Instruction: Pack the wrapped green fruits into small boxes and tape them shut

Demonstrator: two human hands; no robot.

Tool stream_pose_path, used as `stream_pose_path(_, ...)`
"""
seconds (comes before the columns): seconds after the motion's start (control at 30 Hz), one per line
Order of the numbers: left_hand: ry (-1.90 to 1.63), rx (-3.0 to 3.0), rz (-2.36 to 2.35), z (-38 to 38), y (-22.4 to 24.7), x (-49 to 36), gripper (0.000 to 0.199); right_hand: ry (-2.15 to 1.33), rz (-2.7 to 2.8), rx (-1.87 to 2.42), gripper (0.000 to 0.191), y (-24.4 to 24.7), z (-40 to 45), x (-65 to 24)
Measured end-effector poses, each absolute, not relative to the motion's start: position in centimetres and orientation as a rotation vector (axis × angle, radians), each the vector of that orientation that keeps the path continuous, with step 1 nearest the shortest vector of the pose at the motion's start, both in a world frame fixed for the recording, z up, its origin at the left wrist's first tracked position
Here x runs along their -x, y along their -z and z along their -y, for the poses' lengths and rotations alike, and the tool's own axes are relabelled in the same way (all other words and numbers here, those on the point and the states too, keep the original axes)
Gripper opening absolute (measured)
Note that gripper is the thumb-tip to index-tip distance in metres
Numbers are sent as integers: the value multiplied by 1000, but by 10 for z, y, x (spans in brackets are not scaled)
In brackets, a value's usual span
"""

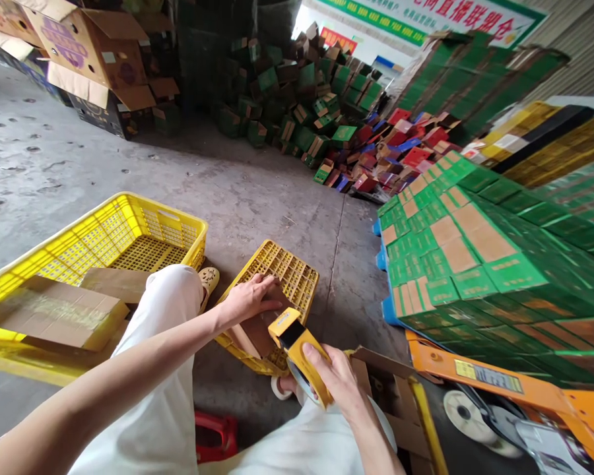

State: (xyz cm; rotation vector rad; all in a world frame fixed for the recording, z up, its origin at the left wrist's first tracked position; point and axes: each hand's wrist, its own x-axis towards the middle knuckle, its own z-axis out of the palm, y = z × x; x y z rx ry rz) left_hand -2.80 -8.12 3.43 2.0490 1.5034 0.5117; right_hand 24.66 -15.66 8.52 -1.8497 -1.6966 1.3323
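head-worn camera, looking forward and steeply down over both forearms, hands near, stacked boxes farther off, tilted horizon

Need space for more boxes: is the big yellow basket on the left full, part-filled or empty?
Part-filled: the yellow basket holds cardboard boxes, with bare floor at its far end.

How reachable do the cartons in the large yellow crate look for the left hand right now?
Probably yes: the large yellow crate is open-topped, its cartons beside the left leg. The left hand would need to leave the brown carton it rests on and clear the knee.
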Motion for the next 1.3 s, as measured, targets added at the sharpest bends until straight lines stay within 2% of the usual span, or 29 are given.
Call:
stream_pose_path(0.2, -521, -2013, -1501, 81, -32, 30, 54, -1222, 1821, 1846, 68, -84, 154, -250)
stream_pose_path(0.47, -735, -2325, -1426, 82, -21, 32, 50, -1517, 1578, 1816, 71, -64, 162, -247)
stream_pose_path(0.67, -589, -2389, -1470, 84, -24, 24, 56, -1553, 1562, 1797, 66, -75, 159, -240)
stream_pose_path(0.8, -451, -2355, -1516, 81, -29, 16, 50, -1605, 1427, 1836, 59, -84, 162, -237)
stream_pose_path(1.03, -423, -2322, -1524, 85, -31, 12, 52, -1741, 1206, 1735, 52, -87, 170, -238)
stream_pose_path(1.3, -416, -2301, -1527, 82, -34, 18, 52, -1691, 1412, 1688, 62, -69, 165, -234)
